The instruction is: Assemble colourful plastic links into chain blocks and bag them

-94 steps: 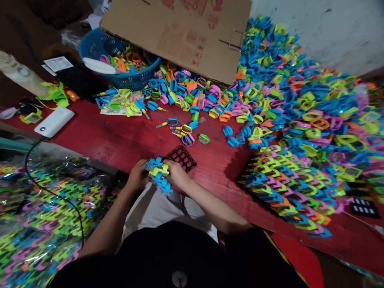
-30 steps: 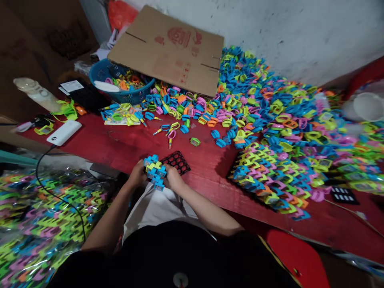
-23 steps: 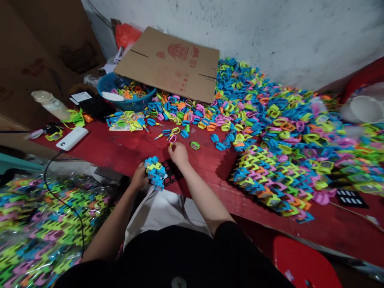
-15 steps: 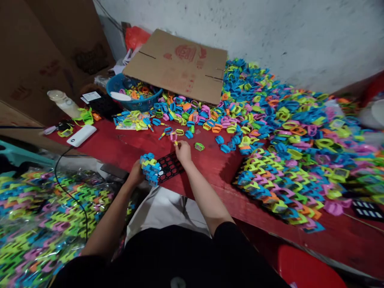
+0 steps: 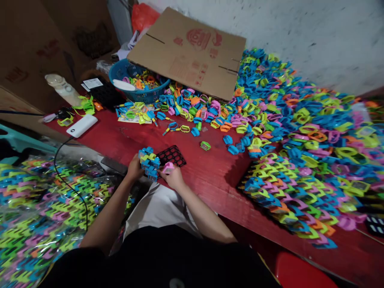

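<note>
left hand [image 5: 134, 170] fingers are clamping the blue-stuffed grid tray [image 5: 175, 154] at the surface [image 5: 120, 138] edge; right hand [image 5: 174, 179] fingers are pinching a pink piece [image 5: 168, 167], bare red beyond.

The right hand [image 5: 174, 179] left the tray [image 5: 175, 154], reached out to the loose pieces [image 5: 177, 128] and came back. It returned holding a pink piece [image 5: 168, 167], just beside the stack [image 5: 149, 162].

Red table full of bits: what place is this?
Probably an assembly workshop: plastic pieces heaped on the red table, filled bags beside it, the left hand holding a loaded tray, the right hand a pink piece.
</note>
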`<act>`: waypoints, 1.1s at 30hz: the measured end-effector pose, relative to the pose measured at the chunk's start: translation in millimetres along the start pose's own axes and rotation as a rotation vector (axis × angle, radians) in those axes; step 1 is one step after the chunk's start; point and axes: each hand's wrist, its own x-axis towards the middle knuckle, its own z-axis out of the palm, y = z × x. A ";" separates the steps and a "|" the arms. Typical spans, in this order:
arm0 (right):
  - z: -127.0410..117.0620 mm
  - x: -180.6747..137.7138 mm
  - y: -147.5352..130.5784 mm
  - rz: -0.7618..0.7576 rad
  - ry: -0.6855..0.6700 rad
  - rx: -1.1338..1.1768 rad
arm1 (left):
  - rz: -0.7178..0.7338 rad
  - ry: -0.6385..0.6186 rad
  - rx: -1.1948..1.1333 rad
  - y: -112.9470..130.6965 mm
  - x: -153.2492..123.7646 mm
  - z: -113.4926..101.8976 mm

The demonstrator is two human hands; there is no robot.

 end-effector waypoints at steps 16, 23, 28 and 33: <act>-11.0 14.6 -14.4 -0.039 -0.252 -0.301 | -0.028 -0.012 -0.010 7.9 -3.4 3.2; -49.5 147.8 -26.4 -0.112 -0.013 -0.377 | -0.028 -0.003 0.016 9.1 -3.7 3.2; -33.6 192.7 -35.4 0.045 0.138 -0.609 | -0.091 0.054 0.055 12.1 -3.6 3.9; -49.4 135.4 -16.2 0.028 0.242 -0.087 | -0.060 0.063 0.090 12.3 -3.8 10.2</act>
